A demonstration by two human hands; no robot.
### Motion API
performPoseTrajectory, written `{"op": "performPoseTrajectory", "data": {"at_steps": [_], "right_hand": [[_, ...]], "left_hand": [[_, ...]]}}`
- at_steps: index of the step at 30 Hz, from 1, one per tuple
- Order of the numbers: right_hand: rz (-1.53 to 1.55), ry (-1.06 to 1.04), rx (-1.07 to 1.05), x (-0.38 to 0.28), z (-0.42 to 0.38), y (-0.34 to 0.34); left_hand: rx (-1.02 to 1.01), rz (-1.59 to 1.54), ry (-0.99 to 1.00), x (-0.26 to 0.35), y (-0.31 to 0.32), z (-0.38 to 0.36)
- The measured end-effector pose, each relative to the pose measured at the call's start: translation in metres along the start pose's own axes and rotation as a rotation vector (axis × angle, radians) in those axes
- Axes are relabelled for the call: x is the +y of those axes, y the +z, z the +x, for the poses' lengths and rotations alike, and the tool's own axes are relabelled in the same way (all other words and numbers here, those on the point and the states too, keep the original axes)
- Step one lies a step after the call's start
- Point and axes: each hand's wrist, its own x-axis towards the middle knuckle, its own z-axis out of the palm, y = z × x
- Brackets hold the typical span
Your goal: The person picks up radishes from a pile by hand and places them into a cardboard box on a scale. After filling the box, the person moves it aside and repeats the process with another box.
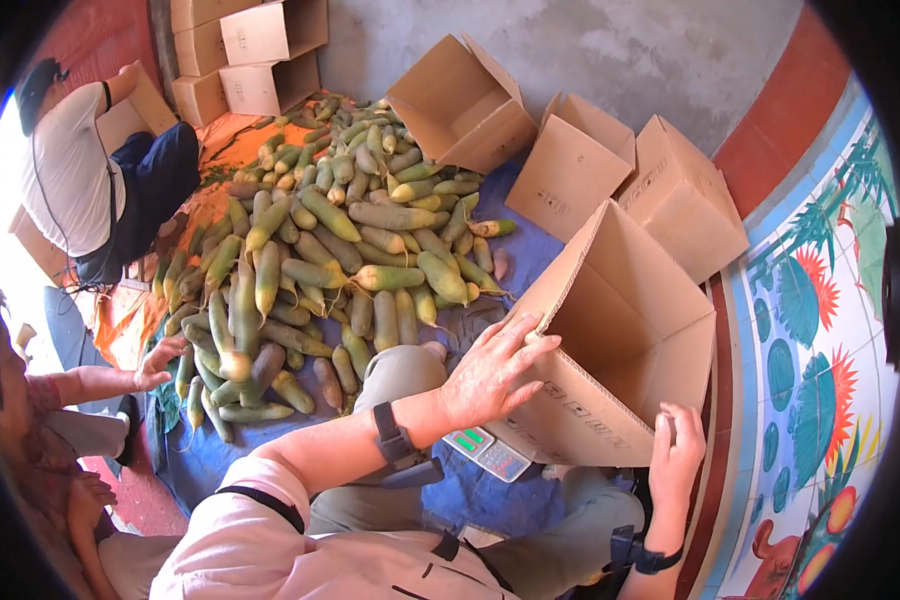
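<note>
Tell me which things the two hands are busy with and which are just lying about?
Busy with:
- open cardboard box, left hand on its near flap, right hand on its lower edge
- scale under the box

Lying about:
- pile of green vegetables on the blue sheet
- empty boxes by the wall
- stacked boxes

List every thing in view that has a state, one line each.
cardboard box: open, empty, tilted on its side over the scale
left hand: flat on the box's edge flap
right hand: gripping the box's lower corner
scale: display lit, mostly covered by the box
radishes: loose in a heap on the blue tarp
other boxes: open, tipped, empty
stacked boxes: open, piled by the wall
</note>
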Motion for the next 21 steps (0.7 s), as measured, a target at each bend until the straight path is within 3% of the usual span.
{"op": "performPoseTrajectory", "data": {"at_steps": [2, 6, 13, 17, 21], "right_hand": [[-0.105, -0.091, 0.088, 0.006, -0.022, -0.001], [-0.244, -0.067, 0.242, 0.032, -0.064, -0.005], [-0.363, 0.103, 0.165, 0.086, -0.130, 0.000], [-0.339, 0.187, 0.108, 0.104, -0.152, 0.016], [-0.286, 0.262, 0.116, 0.110, -0.153, 0.022]], "left_hand": [[0.004, 0.006, 0.003, 0.001, 0.001, -0.002], [0.067, -0.066, -0.023, 0.003, -0.005, -0.006], [0.262, 0.040, -0.306, -0.034, -0.060, -0.017], [0.151, 0.276, -0.551, -0.101, -0.074, -0.072], [-0.157, 0.315, -0.799, -0.178, -0.050, -0.169]]}}
